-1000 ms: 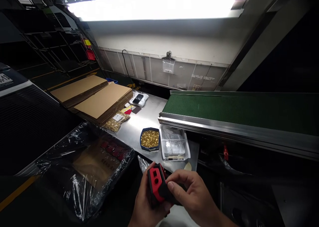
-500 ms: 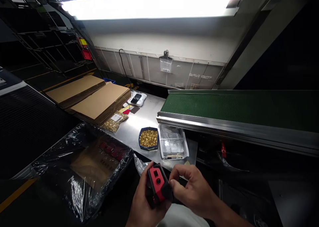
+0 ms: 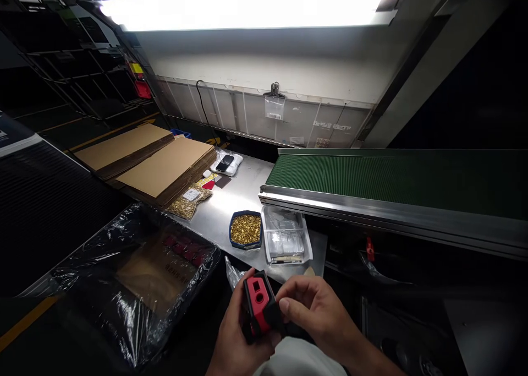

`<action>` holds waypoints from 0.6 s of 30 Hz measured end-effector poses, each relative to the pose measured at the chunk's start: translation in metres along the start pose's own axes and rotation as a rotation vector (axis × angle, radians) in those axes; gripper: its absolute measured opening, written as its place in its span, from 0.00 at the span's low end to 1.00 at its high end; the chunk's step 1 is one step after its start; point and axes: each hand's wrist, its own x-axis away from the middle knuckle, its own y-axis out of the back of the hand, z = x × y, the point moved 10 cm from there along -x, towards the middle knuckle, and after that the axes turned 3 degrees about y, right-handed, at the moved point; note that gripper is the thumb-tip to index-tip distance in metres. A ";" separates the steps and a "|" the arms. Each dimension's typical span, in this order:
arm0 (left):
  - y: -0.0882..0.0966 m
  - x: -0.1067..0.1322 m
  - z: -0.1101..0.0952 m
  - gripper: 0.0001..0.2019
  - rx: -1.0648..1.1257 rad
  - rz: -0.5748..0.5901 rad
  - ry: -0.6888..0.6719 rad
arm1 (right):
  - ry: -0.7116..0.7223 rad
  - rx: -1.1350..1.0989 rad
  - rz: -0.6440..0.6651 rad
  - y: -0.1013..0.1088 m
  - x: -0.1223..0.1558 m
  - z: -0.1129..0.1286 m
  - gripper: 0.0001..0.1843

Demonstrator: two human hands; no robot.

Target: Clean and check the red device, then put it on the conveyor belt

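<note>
A red and black boxy device (image 3: pixel 260 299) with one square and one round opening in its red face sits tilted in my left hand (image 3: pixel 239 332). The fingers of that hand wrap round its sides. At the device's right side, my right hand (image 3: pixel 317 310) has thumb and forefinger pressed together against or very close to the black edge. Whatever lies between those fingertips is too small or hidden. A piece of clear plastic (image 3: pixel 233 272) shows just behind the device. Beyond the hands stands a blue-rimmed tray (image 3: pixel 231 241) filled with small brass-coloured parts.
Right of the blue tray, a white tray (image 3: pixel 309 252) holds clear bags. A green conveyor (image 3: pixel 330 172) runs off right. Cardboard stacks (image 3: pixel 165 167), a bag of brass parts (image 3: pixel 185 202) and a phone (image 3: pixel 225 163) lie at left. A plastic-covered crate (image 3: pixel 136 288) stands nearer.
My right hand has shifted slightly left along the device's edge, its fingers still pinched. The device has turned a little in my left hand.
</note>
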 end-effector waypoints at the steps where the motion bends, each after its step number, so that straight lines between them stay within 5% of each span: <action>1: 0.000 0.000 -0.001 0.47 -0.007 -0.005 -0.004 | -0.002 0.025 -0.011 0.001 0.000 0.000 0.15; 12: 0.012 0.003 -0.017 0.45 -0.273 -0.138 -0.048 | 0.025 0.349 -0.012 0.007 0.002 0.015 0.08; 18: 0.013 0.005 -0.017 0.45 -0.224 -0.153 -0.070 | 0.057 0.384 -0.031 0.004 -0.003 0.019 0.06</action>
